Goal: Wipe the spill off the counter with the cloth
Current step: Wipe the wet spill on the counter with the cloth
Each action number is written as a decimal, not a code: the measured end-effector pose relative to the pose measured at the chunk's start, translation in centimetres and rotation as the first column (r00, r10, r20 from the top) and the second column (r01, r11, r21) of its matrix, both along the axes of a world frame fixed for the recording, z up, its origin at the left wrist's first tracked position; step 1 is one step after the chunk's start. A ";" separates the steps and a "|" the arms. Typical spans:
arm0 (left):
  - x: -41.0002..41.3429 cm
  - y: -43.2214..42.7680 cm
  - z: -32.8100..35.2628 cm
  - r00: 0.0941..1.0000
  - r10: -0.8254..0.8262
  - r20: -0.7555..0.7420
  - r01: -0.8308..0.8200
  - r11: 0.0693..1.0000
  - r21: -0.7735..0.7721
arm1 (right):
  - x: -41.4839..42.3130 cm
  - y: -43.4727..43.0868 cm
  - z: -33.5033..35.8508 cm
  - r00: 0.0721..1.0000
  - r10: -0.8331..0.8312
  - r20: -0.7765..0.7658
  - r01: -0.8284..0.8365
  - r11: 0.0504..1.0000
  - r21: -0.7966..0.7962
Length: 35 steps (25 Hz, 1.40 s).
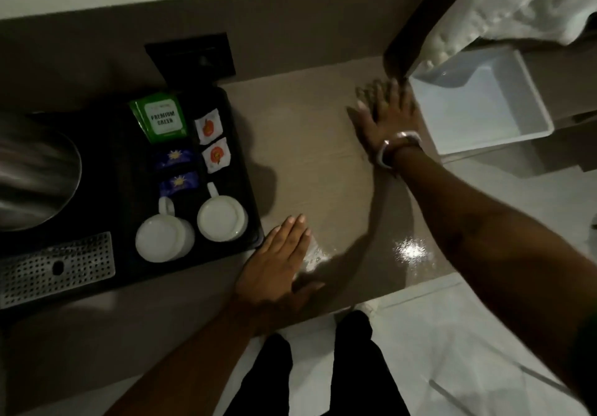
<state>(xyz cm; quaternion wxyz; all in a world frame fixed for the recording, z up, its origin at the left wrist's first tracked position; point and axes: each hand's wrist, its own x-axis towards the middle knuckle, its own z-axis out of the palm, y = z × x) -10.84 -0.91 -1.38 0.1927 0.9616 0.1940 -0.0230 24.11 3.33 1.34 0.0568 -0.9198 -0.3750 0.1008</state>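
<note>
The brown counter (310, 163) carries a wet, shiny patch of spill (315, 255) near its front edge. A second bright glint (410, 251) lies further right. My left hand (277, 263) rests flat on the counter beside the black tray, fingers together, its edge touching the wet patch. My right hand (382, 118) lies flat at the counter's far right corner with fingers spread and slightly blurred; a watch is on its wrist. Neither hand holds anything. A white cloth (517, 5) hangs at the top right, apart from both hands.
A black tray (245, 163) on the left holds two white mugs (223, 218), tea sachets and a green tea packet (161, 118). A steel kettle (35, 170) and a perforated metal drip plate (58, 267) sit further left. A white bin (484, 105) stands right of the counter.
</note>
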 end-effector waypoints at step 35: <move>-0.8 -0.1 -0.3 0.993 -0.115 0.015 0.112 0.984 0.135 | -12.1 -7.4 -0.6 0.852 0.520 -0.061 -0.523 0.851 -0.055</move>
